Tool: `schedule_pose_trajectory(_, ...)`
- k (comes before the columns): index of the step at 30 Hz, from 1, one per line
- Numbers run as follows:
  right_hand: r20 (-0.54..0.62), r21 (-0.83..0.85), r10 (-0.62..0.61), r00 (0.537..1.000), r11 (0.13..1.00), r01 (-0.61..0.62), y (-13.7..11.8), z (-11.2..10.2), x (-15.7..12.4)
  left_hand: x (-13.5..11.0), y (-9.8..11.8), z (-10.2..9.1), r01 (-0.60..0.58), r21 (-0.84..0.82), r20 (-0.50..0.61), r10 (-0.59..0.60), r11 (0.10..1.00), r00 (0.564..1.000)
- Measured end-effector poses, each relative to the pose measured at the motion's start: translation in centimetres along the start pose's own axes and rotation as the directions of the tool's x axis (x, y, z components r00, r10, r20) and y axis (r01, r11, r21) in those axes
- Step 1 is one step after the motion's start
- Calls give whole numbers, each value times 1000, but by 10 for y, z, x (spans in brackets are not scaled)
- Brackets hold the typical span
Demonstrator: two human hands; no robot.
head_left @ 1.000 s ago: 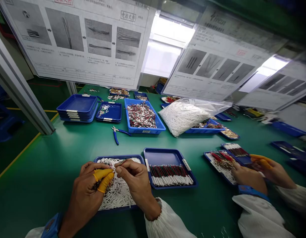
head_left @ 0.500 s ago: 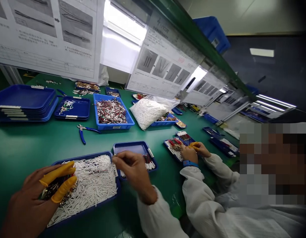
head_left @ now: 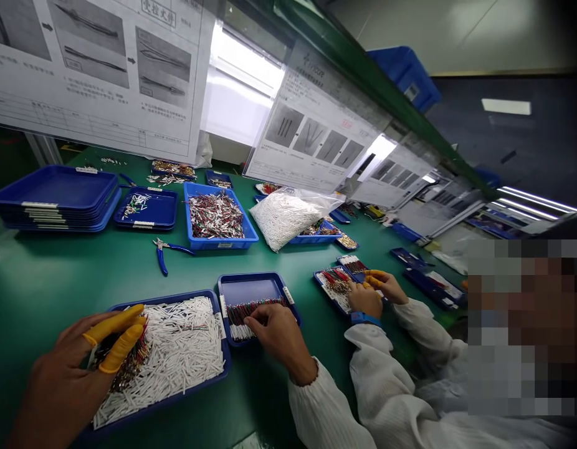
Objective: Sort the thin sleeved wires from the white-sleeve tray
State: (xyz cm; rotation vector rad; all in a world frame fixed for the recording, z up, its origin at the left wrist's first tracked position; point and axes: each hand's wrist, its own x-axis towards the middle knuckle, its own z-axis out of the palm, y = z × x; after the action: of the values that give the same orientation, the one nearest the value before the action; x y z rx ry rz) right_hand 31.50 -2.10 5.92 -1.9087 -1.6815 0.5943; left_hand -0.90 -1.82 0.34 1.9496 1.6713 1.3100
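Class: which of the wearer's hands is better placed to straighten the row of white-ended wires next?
Probably the right hand: it is at the white-ended wires, while the left hand is cupped around a wire bunch.

Left hand (head_left: 59, 380): two yellow finger cots (head_left: 123, 349), thumb and forefinger. Right hand (head_left: 281, 337): no glove. White sleeve (head_left: 330, 411), gathered cuff (head_left: 309, 380).

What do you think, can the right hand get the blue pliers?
Probably yes, with a stretch: the pliers lie uncovered on the table, only low trays between them and the right hand.
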Motion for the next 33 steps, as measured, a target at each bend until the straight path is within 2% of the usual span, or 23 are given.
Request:
schedule_pose_trajectory(4, -32, -4, -10, 999, 1000, 10, 4, 0, -3, 5, 10, -3, -24, 58, -15, 25, 998, 1000)
schedule_pose_trajectory(8, -83, 59, -82, 993, 994, 87, -1, 2, -6, 10, 18, -3, -71, 39, -70, 73, 997, 995)
schedule_pose_trajectory(12, 29, 138, -238, 971, 963, 232, -22, 16, -7, 13, 18, -4, -83, 35, -64, 85, 996, 994)
schedule_pose_trajectory(16, 116, -65, -415, 903, 904, 424, -44, 43, -4, 14, 19, -6, -129, 47, -67, 132, 991, 989)
schedule_pose_trajectory(18, 137, -189, -452, 881, 862, 471, -49, 54, -1, 16, 21, -7, -149, 52, -67, 152, 988, 986)
schedule_pose_trajectory(20, 130, -239, -463, 877, 844, 481, -50, 61, 1, 17, 23, -7, -170, 48, -53, 173, 984, 984)
schedule_pose_trajectory(23, 77, -179, -491, 868, 849, 497, -49, 64, 2, 16, 25, -7, -187, 26, 1, 187, 982, 982)
schedule_pose_trajectory(26, 41, -50, -552, 833, 832, 553, -51, 62, 0, 14, 24, -5, -238, 23, 37, 237, 971, 971)
schedule_pose_trajectory(33, -42, 137, -676, 735, 725, 675, -70, 60, -6, 11, 20, -2, -421, 47, 108, 414, 906, 904)
